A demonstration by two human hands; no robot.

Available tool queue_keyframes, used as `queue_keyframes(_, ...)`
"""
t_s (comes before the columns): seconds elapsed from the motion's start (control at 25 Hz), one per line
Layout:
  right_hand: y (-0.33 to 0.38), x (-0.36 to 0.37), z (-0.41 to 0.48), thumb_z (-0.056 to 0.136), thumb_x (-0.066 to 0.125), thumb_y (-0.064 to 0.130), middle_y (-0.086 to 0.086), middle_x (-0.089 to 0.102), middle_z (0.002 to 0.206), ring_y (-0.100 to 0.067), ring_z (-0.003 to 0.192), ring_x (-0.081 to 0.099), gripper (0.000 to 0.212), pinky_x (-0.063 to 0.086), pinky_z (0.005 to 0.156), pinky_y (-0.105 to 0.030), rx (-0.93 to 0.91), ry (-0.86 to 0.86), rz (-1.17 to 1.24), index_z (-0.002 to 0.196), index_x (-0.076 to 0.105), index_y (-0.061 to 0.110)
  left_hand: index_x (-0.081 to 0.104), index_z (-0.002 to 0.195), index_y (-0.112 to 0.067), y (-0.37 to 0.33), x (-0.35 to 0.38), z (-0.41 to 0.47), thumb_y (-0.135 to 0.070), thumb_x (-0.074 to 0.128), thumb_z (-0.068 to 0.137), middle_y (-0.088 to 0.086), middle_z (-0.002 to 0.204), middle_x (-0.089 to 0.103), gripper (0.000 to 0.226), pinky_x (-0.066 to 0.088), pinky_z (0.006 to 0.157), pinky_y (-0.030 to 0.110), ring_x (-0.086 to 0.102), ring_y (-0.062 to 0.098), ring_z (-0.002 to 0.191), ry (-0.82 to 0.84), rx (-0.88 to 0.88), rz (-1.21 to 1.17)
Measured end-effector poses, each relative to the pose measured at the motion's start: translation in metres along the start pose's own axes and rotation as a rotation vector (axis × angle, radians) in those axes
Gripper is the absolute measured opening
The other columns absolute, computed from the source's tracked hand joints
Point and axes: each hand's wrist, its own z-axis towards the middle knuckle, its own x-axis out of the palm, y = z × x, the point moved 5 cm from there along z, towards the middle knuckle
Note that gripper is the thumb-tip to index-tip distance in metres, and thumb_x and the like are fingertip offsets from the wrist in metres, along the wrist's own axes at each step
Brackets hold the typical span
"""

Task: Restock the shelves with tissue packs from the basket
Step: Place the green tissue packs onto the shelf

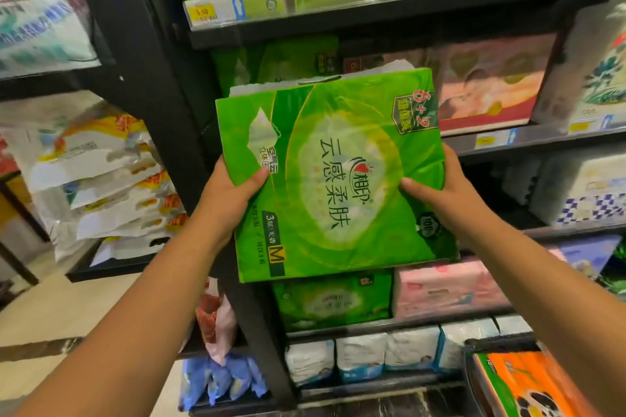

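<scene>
sacks of white plastic (pixel 101 179), stacked, fill the left rack. left grip (pixel 233 191) is clamped on the left edge of the large green plastic-wrapped tissue pack (pixel 332 173), right grip (pixel 440 189) on its right edge, thumbs on the front. the pack hangs upright in mid-air before the black metal shelf (pixel 542 141) of pink tissue packs (pixel 487 85).

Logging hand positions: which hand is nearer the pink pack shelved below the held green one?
Right. The right hand grips the green pack at its right edge, above the pink pack; the left hand grips the left edge, farther away.
</scene>
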Motion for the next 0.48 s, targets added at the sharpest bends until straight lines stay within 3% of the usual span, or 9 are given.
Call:
queue_keyframes(0.16, 0.01, 0.003, 0.035, 0.08, 0.077, 0.021, 0.004, 0.06, 0.12, -0.018, 0.112, 0.059, 0.081, 0.046, 0.101, -0.045, -0.065, 0.004, -0.078, 0.144, 0.026, 0.027, 0.047, 0.134, -0.022, -0.013, -0.005, 0.02, -0.019, 0.07, 0.085, -0.006, 0.115, 0.067, 0.054, 0.053, 0.076, 0.023, 0.066, 0.009, 0.1, -0.026, 0.044, 0.066)
queue_keyframes(0.48, 0.046, 0.006, 0.11, 0.079, 0.077, 0.006, 0.027, 0.045, 0.107, -0.002, 0.098, 0.054, 0.087, 0.039, 0.092, -0.026, -0.325, -0.018, -0.133, 0.145, 0.022, 0.016, 0.048, 0.128, -0.025, -0.04, -0.002, 0.067, -0.014, 0.072, 0.083, -0.01, 0.114, 0.065, 0.052, 0.052, 0.08, 0.022, 0.065, 0.004, 0.102, -0.191, 0.204, 0.101)
